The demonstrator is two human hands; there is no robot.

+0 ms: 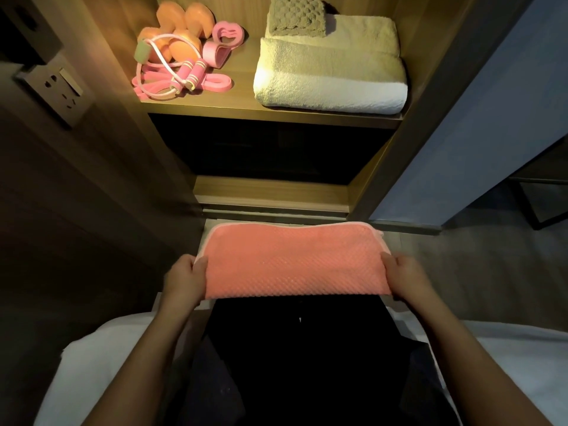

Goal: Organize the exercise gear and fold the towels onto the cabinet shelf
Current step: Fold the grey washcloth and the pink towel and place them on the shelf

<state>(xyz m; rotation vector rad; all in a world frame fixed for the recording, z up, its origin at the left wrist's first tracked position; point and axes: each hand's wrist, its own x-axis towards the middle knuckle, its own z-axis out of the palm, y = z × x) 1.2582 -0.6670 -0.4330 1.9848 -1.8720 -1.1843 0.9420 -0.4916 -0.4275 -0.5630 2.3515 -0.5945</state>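
Observation:
A folded pink waffle towel (292, 262) is stretched flat over my lap, below the cabinet. My left hand (184, 279) pinches its left end and my right hand (405, 278) pinches its right end. On the lit cabinet shelf (270, 113) above, a large white towel (330, 75) lies folded at the right with a small grey towel (296, 16) on top. At the shelf's left lie orange dumbbells (181, 29), a pink jump rope (181, 76), a pink resistance band (216, 50) and a pink hand grip (229, 33).
A dark open compartment (270, 149) lies under the shelf, with a wooden ledge (270, 195) below it. A wall socket panel (57, 87) sits at the left. A blue-grey door panel (461, 118) stands at the right. White bedding (101, 364) flanks my legs.

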